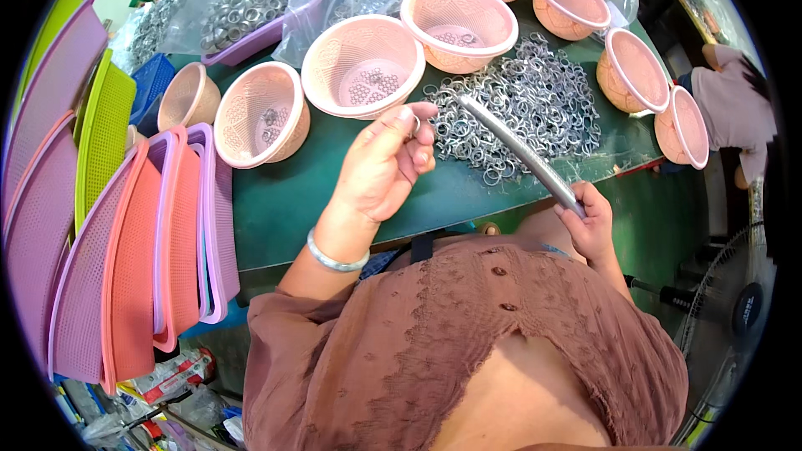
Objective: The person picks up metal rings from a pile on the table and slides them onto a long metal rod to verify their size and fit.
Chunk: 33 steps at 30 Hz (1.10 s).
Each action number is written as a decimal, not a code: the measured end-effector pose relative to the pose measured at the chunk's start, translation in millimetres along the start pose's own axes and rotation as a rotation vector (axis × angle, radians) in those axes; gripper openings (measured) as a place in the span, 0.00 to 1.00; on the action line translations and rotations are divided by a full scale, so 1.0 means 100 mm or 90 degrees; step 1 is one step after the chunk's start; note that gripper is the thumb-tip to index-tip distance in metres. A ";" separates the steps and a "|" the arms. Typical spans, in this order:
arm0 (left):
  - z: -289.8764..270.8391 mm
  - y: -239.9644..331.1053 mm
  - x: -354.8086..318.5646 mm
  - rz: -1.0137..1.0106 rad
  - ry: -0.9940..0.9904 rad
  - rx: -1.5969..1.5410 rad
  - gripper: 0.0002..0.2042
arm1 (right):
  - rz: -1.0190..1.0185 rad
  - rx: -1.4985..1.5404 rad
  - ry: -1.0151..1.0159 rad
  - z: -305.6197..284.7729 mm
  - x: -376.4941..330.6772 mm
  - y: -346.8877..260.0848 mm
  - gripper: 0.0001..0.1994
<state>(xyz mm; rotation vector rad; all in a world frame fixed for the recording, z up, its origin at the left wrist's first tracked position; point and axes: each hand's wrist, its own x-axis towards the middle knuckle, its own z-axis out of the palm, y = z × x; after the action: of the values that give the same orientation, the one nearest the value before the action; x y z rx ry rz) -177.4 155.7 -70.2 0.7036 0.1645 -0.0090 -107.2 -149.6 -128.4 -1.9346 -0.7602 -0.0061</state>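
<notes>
My left hand is raised over the front of the green table, its thumb and forefinger pinching a small metal ring. My right hand grips the thick end of a grey tapered ring mandrel. The thin end of the mandrel points up and left toward the pinched ring but stays apart from it. Behind the mandrel spreads a heap of loose silvery rings. Beyond my left hand stands a pink plastic basket with a small cluster of rings on its bottom.
Several more pink baskets, among them one at left and one at right, curve around the heap. Stacked purple, orange and green perforated baskets crowd the left side. A purple tub with bagged rings sits behind. Another person is at far right.
</notes>
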 end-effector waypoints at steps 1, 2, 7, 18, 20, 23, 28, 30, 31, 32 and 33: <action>0.01 0.01 0.00 0.001 0.015 -0.003 0.15 | 0.006 0.003 0.003 0.01 0.00 0.01 0.08; 0.02 0.02 -0.01 0.002 0.030 -0.007 0.15 | 0.012 0.005 0.006 0.02 0.00 0.02 0.08; -0.04 0.05 -0.01 0.017 -0.013 -0.017 0.17 | 0.018 0.036 -0.006 0.02 0.00 -0.03 0.07; 0.14 0.00 0.00 0.019 0.056 0.214 0.11 | 0.018 0.059 -0.012 -0.04 -0.07 -0.02 0.07; 0.15 0.00 0.03 0.024 0.054 0.237 0.10 | 0.026 0.060 -0.006 -0.06 -0.08 -0.01 0.07; 0.18 0.02 0.04 0.039 0.053 0.270 0.10 | 0.039 0.055 -0.007 -0.06 -0.09 0.00 0.07; 0.07 0.07 -0.08 0.031 0.085 0.376 0.10 | 0.054 0.076 -0.004 -0.07 -0.10 -0.01 0.07; -0.04 0.07 -0.16 0.042 0.135 0.475 0.11 | 0.049 0.072 -0.002 -0.07 -0.13 0.05 0.08; -0.10 0.06 -0.21 0.056 0.168 0.544 0.11 | 0.028 0.064 -0.003 -0.06 -0.11 0.03 0.08; -0.17 0.06 -0.26 0.070 0.200 0.613 0.11 | 0.027 0.061 -0.011 -0.06 -0.09 0.01 0.08; -0.26 0.06 -0.30 0.092 0.212 0.685 0.11 | 0.029 0.055 -0.018 -0.06 -0.09 0.00 0.08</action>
<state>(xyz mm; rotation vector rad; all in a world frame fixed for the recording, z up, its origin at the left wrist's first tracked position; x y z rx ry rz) -210.2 175.7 -80.7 1.7909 0.4390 0.1697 -112.6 -158.7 -128.1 -1.8731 -0.7232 0.0816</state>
